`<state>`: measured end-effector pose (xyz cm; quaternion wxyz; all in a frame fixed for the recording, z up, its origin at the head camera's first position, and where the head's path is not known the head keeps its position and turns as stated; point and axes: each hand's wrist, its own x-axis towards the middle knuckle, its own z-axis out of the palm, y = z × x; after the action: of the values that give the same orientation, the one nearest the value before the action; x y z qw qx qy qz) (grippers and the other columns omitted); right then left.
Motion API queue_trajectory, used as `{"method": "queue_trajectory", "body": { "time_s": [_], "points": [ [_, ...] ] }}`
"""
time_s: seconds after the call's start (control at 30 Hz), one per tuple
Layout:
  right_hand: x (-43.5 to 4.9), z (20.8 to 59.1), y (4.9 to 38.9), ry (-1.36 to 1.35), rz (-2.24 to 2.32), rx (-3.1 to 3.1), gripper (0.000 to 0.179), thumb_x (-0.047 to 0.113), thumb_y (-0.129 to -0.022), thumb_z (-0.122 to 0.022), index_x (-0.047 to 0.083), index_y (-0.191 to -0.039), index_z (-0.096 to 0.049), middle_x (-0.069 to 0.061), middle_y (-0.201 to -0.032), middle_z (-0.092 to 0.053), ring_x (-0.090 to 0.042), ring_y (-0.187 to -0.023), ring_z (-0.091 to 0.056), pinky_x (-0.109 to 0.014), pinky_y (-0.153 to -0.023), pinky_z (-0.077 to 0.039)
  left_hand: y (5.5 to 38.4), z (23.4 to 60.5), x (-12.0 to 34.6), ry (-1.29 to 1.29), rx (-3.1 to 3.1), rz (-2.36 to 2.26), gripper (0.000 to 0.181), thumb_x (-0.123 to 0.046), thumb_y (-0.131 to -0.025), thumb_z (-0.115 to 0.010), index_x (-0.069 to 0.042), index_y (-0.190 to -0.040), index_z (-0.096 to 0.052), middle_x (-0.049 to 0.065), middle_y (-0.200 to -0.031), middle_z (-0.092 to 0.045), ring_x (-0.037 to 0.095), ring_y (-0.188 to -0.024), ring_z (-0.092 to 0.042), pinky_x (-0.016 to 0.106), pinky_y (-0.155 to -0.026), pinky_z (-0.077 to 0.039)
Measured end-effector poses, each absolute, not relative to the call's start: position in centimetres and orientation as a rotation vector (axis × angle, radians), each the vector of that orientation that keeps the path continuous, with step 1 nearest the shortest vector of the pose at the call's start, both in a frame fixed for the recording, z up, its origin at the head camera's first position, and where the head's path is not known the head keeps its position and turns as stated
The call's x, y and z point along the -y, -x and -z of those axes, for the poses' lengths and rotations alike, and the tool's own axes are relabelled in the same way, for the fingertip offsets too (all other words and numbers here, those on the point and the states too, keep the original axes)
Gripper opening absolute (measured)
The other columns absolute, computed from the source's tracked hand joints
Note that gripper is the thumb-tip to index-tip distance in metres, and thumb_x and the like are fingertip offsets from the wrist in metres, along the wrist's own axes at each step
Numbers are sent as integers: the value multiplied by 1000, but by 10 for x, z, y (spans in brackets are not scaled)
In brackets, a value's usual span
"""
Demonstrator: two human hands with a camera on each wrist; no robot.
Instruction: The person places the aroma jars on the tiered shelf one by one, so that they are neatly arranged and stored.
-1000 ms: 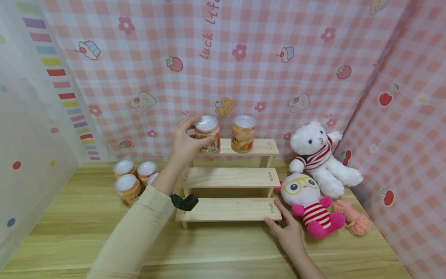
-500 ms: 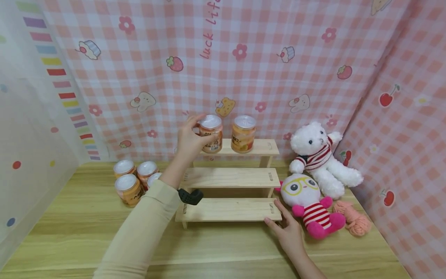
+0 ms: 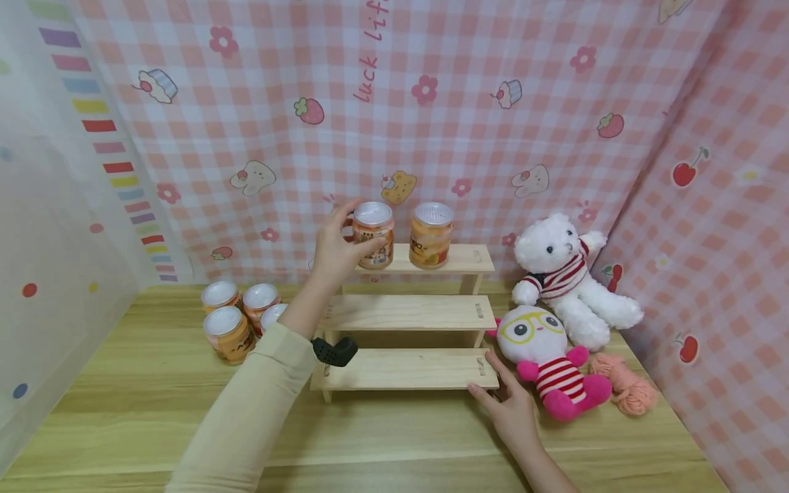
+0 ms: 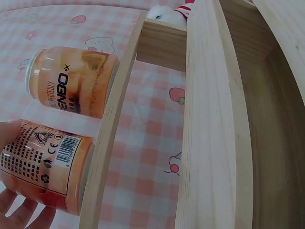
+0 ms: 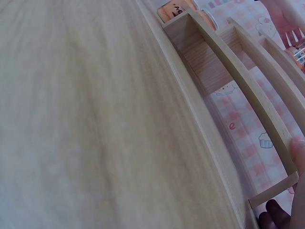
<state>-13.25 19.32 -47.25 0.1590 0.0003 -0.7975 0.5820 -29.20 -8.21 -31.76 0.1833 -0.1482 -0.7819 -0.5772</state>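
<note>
My left hand [image 3: 337, 248] holds an orange-labelled can [image 3: 377, 234] by its sides, thumb across the front. That can stands upright at the left part of the top tier of a three-tier wooden display shelf [image 3: 407, 312]. In the left wrist view its barcode side shows, with its base right at the board's edge. To its right, a small gap away, stands a second can [image 3: 431, 239] with a silver lid. My right hand [image 3: 513, 409] grips the right end of the bottom tier, thumb at the front edge; the right wrist view shows the thumb [image 5: 299, 153] on the board.
Several more cans [image 3: 229, 335] cluster on the wooden table [image 3: 123, 418] left of the shelf. To the right sit a white teddy bear [image 3: 570, 291], a pink plush toy with yellow glasses [image 3: 557, 373] and peach yarn [image 3: 629, 390]. A checked cloth [image 3: 259, 123] hangs behind.
My left hand has shifted the can slightly right along the top tier, closer to the second can, and then stayed nearly still. My right hand has kept its place on the shelf.
</note>
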Motion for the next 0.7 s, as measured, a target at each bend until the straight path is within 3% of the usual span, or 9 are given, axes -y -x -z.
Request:
{"method": "queue_trajectory", "body": {
  "time_s": [0.23,0.4,0.7],
  "points": [
    [-192,473,132,15,-1655,2285,62,-5,-76,-77,-6,-133,-52,-19,-136,-49,-25,-119,-48,-12,-89,-41,284,322,91,378,2163,1710,79,-13,-78,-81,-10,-145,-40,10,-138,-47,24,-122,-46,38,-99,-40],
    [-192,474,133,6,-1660,2280,62,-5,-76,-77,-6,-133,-52,-19,-137,-49,-22,-119,-47,-13,-90,-41,275,326,103,393,2108,1725,78,-10,-77,-81,-11,-144,-41,14,-139,-46,32,-124,-43,45,-103,-36],
    [-193,474,133,-14,-1646,2271,61,-5,-76,-77,-6,-132,-53,-19,-136,-50,-28,-119,-48,-12,-89,-41,249,331,125,312,2109,1674,76,-12,-78,-81,-9,-144,-41,11,-137,-48,26,-124,-46,41,-104,-35]
  ]
}}
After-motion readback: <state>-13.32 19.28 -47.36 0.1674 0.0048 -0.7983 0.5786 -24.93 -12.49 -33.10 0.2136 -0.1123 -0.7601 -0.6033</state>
